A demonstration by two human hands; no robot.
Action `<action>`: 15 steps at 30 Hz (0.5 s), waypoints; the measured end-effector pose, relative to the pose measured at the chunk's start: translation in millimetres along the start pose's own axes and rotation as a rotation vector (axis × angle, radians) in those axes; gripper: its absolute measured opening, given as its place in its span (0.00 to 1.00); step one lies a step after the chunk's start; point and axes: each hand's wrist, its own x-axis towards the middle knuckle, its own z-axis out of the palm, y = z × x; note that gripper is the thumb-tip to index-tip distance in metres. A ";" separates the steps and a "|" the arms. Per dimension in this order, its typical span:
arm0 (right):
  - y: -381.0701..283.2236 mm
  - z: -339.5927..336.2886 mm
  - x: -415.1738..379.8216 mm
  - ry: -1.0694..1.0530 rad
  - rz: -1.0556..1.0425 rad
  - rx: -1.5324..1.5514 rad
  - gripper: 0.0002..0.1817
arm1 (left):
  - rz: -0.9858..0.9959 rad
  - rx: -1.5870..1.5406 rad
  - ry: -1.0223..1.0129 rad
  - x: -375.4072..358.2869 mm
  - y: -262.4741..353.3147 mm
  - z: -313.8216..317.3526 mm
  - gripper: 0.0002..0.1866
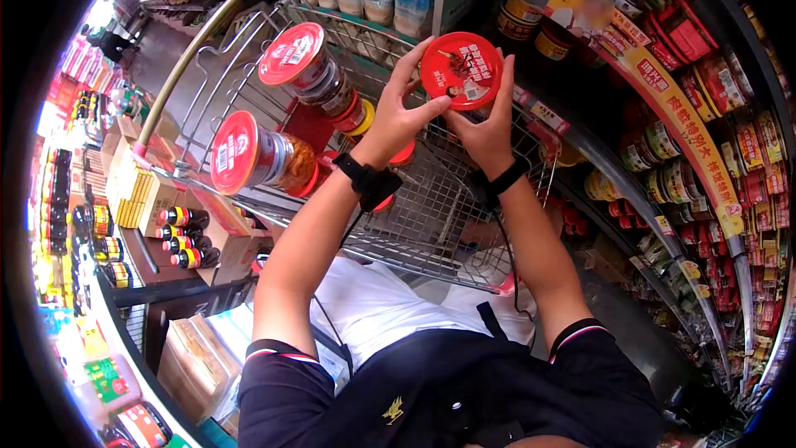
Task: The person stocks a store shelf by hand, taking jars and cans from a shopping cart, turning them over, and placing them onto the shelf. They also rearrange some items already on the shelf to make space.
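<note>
Both my hands hold a round tub with a red lid [461, 66] over the shopping cart [431, 191]. My left hand [400, 112] wraps its left side, the thumb reaching along the near edge. My right hand [487, 129] grips the right side, with a finger up beside the lid. The lid faces up toward me and bears white print and a food picture; the tub's body is mostly hidden. Inside the cart, a stack of clear jars [292, 54] with red lids stands beside another red-lidded jar [236, 153] with orange-brown contents.
Shelves of packaged food [680, 108] with a yellow label strip curve along the right. Dark bottles [186, 241] lie in a carton at the left. Bagged goods [377, 0] line a shelf beyond the cart. A person [112, 40] is far down the aisle.
</note>
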 end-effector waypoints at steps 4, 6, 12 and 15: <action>1.3 0.1 -0.2 0.026 0.014 -0.004 0.63 | 0.010 0.053 0.006 0.8 2.3 1.0 0.43; -8.0 2.5 -1.0 0.062 0.059 0.104 0.62 | 0.031 0.083 0.021 0.3 6.0 3.4 0.42; 6.8 0.6 -2.8 0.144 0.119 0.376 0.46 | 0.051 0.102 -0.003 0.6 -11.6 -0.9 0.40; 16.0 -2.4 -2.9 0.197 0.256 0.567 0.36 | -0.008 0.013 -0.041 -1.9 -3.6 6.3 0.40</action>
